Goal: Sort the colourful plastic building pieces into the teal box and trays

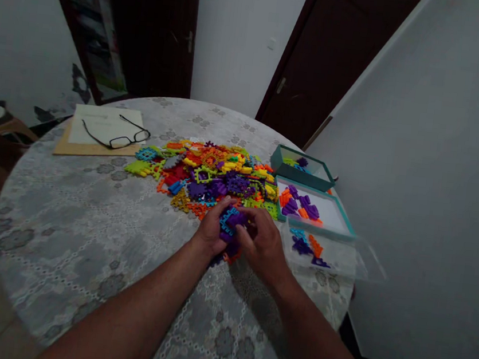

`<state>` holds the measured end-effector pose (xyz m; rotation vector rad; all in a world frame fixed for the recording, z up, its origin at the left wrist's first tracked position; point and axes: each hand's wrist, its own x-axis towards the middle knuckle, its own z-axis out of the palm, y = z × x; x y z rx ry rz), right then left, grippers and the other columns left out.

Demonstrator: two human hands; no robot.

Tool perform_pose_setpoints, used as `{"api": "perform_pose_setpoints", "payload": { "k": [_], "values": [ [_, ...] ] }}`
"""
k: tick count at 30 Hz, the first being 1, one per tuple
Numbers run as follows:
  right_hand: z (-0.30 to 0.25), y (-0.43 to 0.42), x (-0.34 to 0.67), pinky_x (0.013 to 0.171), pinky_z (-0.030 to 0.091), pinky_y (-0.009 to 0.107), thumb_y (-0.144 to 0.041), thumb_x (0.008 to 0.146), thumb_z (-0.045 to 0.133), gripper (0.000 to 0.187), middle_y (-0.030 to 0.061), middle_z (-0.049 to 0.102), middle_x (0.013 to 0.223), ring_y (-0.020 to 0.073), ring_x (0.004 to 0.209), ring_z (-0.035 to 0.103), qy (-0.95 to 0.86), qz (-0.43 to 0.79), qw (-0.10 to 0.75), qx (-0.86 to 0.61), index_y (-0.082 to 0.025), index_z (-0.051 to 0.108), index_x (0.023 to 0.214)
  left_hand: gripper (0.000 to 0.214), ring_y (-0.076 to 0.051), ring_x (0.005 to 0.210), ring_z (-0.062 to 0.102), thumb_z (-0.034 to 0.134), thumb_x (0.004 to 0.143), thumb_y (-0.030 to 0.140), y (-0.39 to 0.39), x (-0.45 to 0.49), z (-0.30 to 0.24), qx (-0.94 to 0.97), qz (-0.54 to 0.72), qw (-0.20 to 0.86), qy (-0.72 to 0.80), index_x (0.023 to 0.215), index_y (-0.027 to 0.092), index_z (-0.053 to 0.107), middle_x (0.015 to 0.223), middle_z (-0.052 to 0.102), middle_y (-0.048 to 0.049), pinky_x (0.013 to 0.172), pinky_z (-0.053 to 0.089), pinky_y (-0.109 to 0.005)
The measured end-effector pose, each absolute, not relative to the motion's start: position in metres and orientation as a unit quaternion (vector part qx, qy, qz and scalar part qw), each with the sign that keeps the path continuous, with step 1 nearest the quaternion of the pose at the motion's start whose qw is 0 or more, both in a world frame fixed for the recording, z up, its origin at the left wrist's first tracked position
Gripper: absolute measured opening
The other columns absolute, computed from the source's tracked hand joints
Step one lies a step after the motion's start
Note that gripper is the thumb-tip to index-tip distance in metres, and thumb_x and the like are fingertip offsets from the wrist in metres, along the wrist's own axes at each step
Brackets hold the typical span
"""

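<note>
My left hand [212, 227] is closed around a small cluster of blue and purple plastic building pieces [227, 219], held just above the near edge of the pile. From the other side, my right hand [261, 239] pinches a purple piece [238, 220] at the top of that cluster. Whether the purple piece is joined to the blue one I cannot tell. Beneath the hands a few purple and orange pieces [231, 254] lie on the tablecloth, partly hidden. Right behind them spreads a heap of mixed interlocking pieces [210, 167] in many colours.
To the right stand a teal box [302, 177], a teal-rimmed white tray [339, 218] with purple and orange pieces, and a clear plastic tray [342, 265] with several pieces. Eyeglasses [121, 142] rest on papers [90, 119] at the left of the round table [65, 229].
</note>
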<state>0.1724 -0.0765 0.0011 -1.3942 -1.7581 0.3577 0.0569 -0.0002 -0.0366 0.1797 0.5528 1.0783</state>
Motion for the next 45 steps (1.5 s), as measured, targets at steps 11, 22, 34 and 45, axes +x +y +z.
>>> {"api": "perform_pose_setpoints", "payload": {
  "k": [11, 22, 34, 45],
  "values": [
    [0.035, -0.028, 0.300, 0.078, 0.050, 0.033, -0.038, 0.093, 0.062, 0.035, 0.0073, 0.077, 0.095, 0.0229, 0.085, 0.070, -0.612, 0.012, 0.300, -0.732, -0.020, 0.070, 0.122, 0.033, -0.022, 0.077, 0.076, 0.079, 0.083, 0.044, -0.001, 0.053, -0.037, 0.129, 0.465, 0.827, 0.289, 0.102, 0.019, 0.067, 0.090, 0.075, -0.0066, 0.043, 0.051, -0.023],
    [0.028, -0.008, 0.356, 0.094, 0.052, 0.038, -0.031, 0.095, 0.055, 0.039, 0.0171, 0.075, 0.120, 0.0279, 0.105, 0.072, -0.543, -0.077, 0.243, -0.800, -0.013, 0.067, 0.128, 0.033, -0.021, 0.076, 0.075, 0.077, 0.086, 0.046, -0.001, 0.053, -0.035, 0.134, 0.458, 0.829, 0.292, 0.104, 0.020, 0.067, 0.091, 0.074, -0.0055, 0.040, 0.049, -0.024],
    [0.014, -0.071, 0.188, 0.092, 0.054, 0.039, -0.023, 0.100, 0.060, 0.028, 0.0111, 0.070, 0.116, 0.0237, 0.100, 0.066, -0.780, 0.072, 0.357, -0.509, -0.022, 0.063, 0.127, 0.030, -0.013, 0.068, 0.070, 0.085, 0.081, 0.036, -0.004, 0.060, -0.042, 0.160, 0.487, 0.827, 0.231, 0.093, 0.016, 0.067, 0.082, 0.071, -0.0013, 0.063, 0.059, -0.024],
    [0.029, -0.069, 0.208, 0.063, 0.046, 0.025, -0.030, 0.094, 0.065, 0.011, -0.0028, 0.062, 0.080, 0.0135, 0.070, 0.058, -0.656, 0.340, 0.414, -0.532, -0.022, 0.063, 0.101, 0.049, -0.013, 0.045, 0.057, 0.083, 0.078, 0.060, -0.005, 0.057, -0.037, 0.201, 0.448, 0.809, 0.323, 0.086, 0.019, 0.058, 0.064, 0.062, 0.0028, 0.040, 0.048, -0.024]
  ]
}}
